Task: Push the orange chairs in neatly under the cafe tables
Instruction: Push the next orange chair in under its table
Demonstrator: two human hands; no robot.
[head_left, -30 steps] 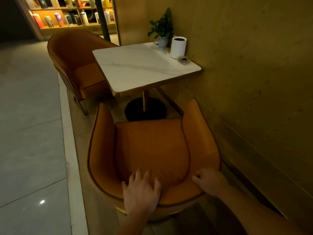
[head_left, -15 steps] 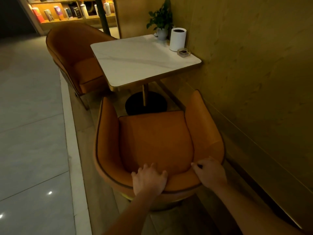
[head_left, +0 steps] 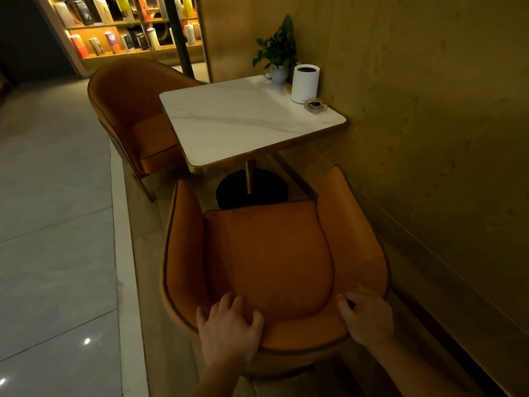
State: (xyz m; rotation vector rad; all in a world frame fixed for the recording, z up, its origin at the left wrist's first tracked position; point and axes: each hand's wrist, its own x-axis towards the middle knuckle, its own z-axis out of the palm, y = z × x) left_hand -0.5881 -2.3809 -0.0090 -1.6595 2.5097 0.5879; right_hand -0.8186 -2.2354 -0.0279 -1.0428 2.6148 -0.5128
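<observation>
Left hand (head_left: 229, 330) and right hand (head_left: 365, 318) grip near chair (head_left: 272, 259)

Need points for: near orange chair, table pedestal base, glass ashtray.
near orange chair (head_left: 269, 253), head view, middle of the seat cushion.
table pedestal base (head_left: 269, 188), head view, black disc right of the pole.
glass ashtray (head_left: 315, 105), head view, its centre.

Table (head_left: 243, 124): white marble top, gold-edged, stood against the wall on a round black base (head_left: 252, 190).
On table: potted plant (head_left: 277, 53), white cylinder (head_left: 305, 83), small glass dish (head_left: 315, 106), all at the wall side.
Floor (head_left: 51, 224): pale tiles; bore near chair (head_left: 272, 262) and far chair (head_left: 137, 116), at opposite sides of the table.
</observation>
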